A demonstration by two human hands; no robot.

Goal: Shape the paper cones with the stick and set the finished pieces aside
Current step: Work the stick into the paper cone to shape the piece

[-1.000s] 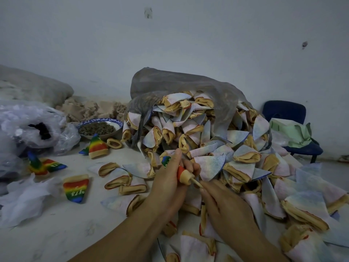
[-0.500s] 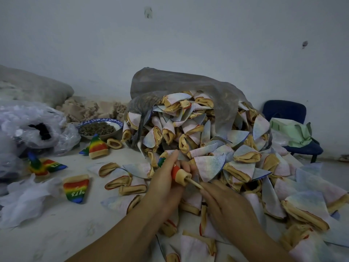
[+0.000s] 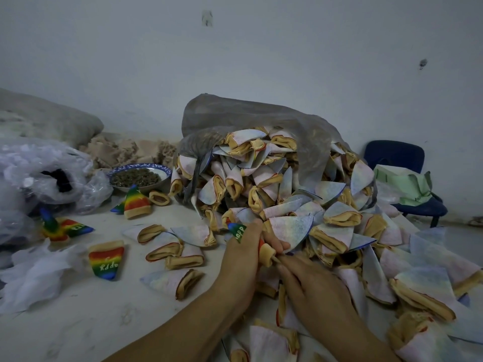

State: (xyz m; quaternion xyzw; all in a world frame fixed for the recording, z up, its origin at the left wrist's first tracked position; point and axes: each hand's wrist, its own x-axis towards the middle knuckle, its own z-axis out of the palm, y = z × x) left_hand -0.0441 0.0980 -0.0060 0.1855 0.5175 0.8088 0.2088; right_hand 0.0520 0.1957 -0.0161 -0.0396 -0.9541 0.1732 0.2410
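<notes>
hands first: one rainbow cone (image 3: 239,231) is gripped in the left hand (image 3: 243,259), with thumb and fingers wrapped round its middle so only the two ends are seen. its long axis is set on a diagonal. the blue-green tip is aimed up and to the left, away from the person, and the cream cuff end is turned down-right toward the right hand (image 3: 313,288). white letters are printed near the tip. the stick (image 3: 277,259) is pushed into the cuff opening and lined up with that same diagonal. only a short bit of it is visible between the cuff and the right hand's fingertips, which are curled down and closed round it. how far in it goes can't be told.

all of this is held at the near left edge of the big pile of cones (image 3: 287,205), pale and cream-cuffed, which is spilled out of a grey plastic bag (image 3: 261,118) across the white surface (image 3: 78,322). well off to the left, a few finished rainbow cones (image 3: 105,259) are laid apart from the pile, one just in front of a blue-rimmed bowl (image 3: 138,176) filled with dark bits. clear plastic bags (image 3: 39,173) are bunched at the far left, and a blue chair (image 3: 394,158) with a green bag (image 3: 402,184) on it is seen by the right wall.
</notes>
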